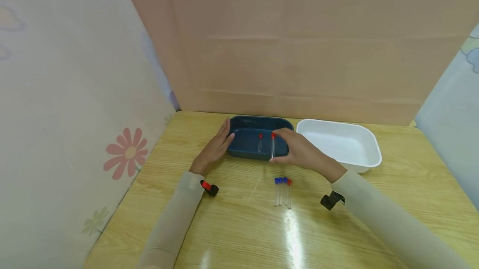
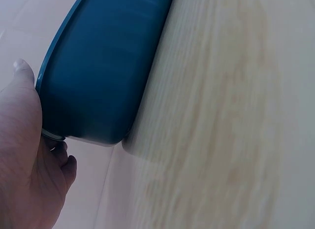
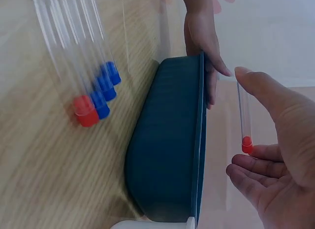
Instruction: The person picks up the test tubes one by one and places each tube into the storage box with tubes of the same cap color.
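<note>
My right hand (image 1: pixel 299 149) holds a red-capped test tube (image 1: pixel 273 146) upright over the dark blue tray's front edge. In the right wrist view, the thumb meets the tube's bottom end and a fingertip its cap. At the left end of the blue tray (image 1: pixel 243 152), my left hand (image 1: pixel 216 146) holds the rim, its thumb over the edge and fingers along the outside. Another red-capped tube (image 1: pixel 260 142) is inside that tray. On the table nearer me lie three blue-capped tubes (image 1: pixel 280 192) and one red-capped tube (image 1: pixel 289 196), side by side.
A white tray (image 1: pixel 370 163) stands just right of the blue one. Brown paper (image 1: pixel 299 73) covers the wall behind both trays. Patterned sheets hang at the sides, and the wooden table (image 1: pixel 224 223) reflects light near the front.
</note>
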A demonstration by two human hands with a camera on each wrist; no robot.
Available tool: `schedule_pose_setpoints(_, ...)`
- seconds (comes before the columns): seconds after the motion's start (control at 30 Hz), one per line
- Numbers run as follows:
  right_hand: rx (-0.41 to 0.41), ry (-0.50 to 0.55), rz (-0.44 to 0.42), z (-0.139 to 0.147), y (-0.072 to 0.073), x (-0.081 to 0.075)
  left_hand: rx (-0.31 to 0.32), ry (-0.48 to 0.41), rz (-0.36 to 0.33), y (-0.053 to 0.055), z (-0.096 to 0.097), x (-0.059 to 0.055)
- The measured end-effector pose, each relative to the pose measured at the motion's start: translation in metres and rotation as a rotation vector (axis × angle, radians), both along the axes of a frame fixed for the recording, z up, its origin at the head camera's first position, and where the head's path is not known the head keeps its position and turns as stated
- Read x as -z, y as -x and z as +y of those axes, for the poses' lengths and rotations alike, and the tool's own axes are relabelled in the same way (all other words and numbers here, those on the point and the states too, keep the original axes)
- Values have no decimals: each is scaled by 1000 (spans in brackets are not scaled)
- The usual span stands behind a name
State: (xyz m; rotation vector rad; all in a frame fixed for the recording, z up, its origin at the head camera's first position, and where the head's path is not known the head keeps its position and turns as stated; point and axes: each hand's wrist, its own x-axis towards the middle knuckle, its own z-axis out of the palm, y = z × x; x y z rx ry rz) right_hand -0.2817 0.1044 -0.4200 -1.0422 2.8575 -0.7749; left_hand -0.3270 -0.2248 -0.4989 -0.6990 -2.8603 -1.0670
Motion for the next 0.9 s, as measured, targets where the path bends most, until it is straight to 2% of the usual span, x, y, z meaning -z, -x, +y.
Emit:
schedule_pose_setpoints(0.23, 30, -26, -23, -7, 31, 4, 6, -8, 5, 0, 2, 1)
schedule_pose_setpoints(0.47, 52, -61, -36, -11, 55, 19, 1, 1, 6, -2, 6, 1)
schedule_pose_setpoints(0.67, 43, -136, -45, -17, 64, 31, 7, -6, 2, -3, 10, -1)
schedule_pose_setpoints(0.9, 52, -219, -43, -27, 67, 36, 4, 2, 11, -2, 11, -3)
